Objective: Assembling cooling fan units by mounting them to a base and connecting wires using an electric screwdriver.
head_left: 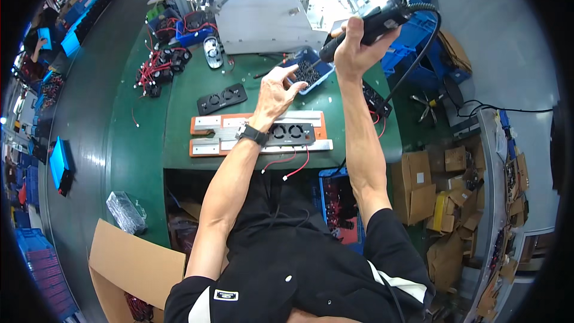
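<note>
My right hand (353, 42) grips a black electric screwdriver (373, 24) that hangs from a coiled cable, held above the bench. My left hand (276, 90) reaches with fingers spread to the edge of a blue tray of small dark screws (311, 72); whether it holds a screw I cannot tell. A black watch sits on that wrist. Under the left wrist a black twin-fan unit (290, 133) with red wires lies on a silver and orange fixture (209, 134) on the green bench (179, 101).
Another black twin-fan plate (222, 98) lies behind the fixture. A pile of fans with red wires (158, 66) sits at the back left, a grey machine (260, 15) at the back. Blue bins (339, 203) stand under the bench, cardboard boxes (418, 185) to the right.
</note>
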`<move>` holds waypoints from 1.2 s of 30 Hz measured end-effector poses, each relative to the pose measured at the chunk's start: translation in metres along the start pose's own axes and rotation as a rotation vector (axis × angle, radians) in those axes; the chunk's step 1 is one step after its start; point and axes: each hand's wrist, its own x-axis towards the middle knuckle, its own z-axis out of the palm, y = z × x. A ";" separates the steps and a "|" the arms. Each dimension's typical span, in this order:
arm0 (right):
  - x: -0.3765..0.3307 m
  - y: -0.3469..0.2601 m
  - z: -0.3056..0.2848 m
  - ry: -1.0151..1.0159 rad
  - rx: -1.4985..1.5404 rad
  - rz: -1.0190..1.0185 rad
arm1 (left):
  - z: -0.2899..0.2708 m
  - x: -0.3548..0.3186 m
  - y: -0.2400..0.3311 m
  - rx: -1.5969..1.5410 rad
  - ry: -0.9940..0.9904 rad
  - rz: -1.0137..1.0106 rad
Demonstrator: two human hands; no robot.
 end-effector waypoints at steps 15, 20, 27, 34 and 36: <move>-0.016 0.020 -0.012 0.073 -0.126 0.152 | 0.030 0.027 -0.028 0.142 -0.069 0.152; -0.017 0.031 -0.009 0.061 -0.123 0.102 | 0.028 0.026 -0.037 0.179 -0.032 0.167; -0.008 0.056 -0.022 0.163 -0.344 -0.024 | 0.030 0.035 -0.029 0.000 -0.010 0.156; 0.009 -0.019 0.011 0.084 0.030 0.169 | 0.016 0.035 -0.031 0.050 -0.097 0.057; 0.010 -0.019 0.006 0.089 0.056 0.183 | 0.018 0.030 -0.027 -0.036 -0.135 -0.014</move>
